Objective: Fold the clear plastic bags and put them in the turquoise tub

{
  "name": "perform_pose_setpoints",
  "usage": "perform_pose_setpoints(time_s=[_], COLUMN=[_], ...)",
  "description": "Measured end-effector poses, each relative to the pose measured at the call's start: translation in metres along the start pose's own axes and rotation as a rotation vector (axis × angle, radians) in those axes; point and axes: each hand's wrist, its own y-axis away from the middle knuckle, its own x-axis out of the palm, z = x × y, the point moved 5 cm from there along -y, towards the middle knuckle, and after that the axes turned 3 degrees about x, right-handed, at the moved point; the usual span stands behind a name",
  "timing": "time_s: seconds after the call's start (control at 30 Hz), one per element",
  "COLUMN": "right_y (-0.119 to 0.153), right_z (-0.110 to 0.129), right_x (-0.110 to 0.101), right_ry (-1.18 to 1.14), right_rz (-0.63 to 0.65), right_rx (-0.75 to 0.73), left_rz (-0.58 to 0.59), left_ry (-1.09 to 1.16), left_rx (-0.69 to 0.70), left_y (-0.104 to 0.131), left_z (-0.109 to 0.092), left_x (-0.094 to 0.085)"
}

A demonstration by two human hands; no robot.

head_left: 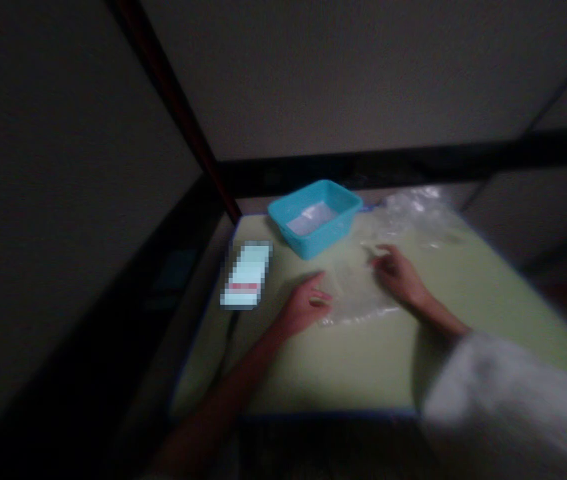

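A clear, thin plastic bag [354, 288] lies flat on the table between my two hands. At its left edge is my left hand [307, 305], the fingers stretched forward and apart, their tips touching or just above the plastic. My right hand [399, 275] is over the bag's right side, with the index finger extended and the other fingers bent. I see nothing clearly gripped in either hand, though the picture is dim and blurred.
A turquoise plastic basket [330, 237] with whitish, flat contents stands at the table's back. Crumpled clear plastic [418, 210] lies back right. A lit, pixelated phone-like screen [248, 273] is at left, a dark cable [230, 333] below it. The table [333, 380] is pale yellow-green with blue edging.
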Motion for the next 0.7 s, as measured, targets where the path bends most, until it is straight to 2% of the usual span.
perform_pose_setpoints(time_s=[0.17,0.33,0.53,0.7], right_y=[0.0,0.002,0.003,0.005], right_z=[-0.002,0.007,0.013,0.01], right_x=[-0.002,-0.01,-0.007,-0.005], right_ry=[0.048,0.09,0.192,0.217], right_rz=[-0.032,-0.058,0.069,0.084], right_rx=[-0.019,-0.019,-0.062,-0.055], left_rz=[-0.008,-0.04,-0.094,-0.098], left_ry=[0.003,-0.035,-0.041,-0.051], left_rx=[0.009,-0.001,0.025,0.069], left_y=[-0.001,-0.001,-0.005,-0.007], left_z=[0.002,0.0,0.0,0.001], left_x=[0.0,-0.002,-0.005,-0.007])
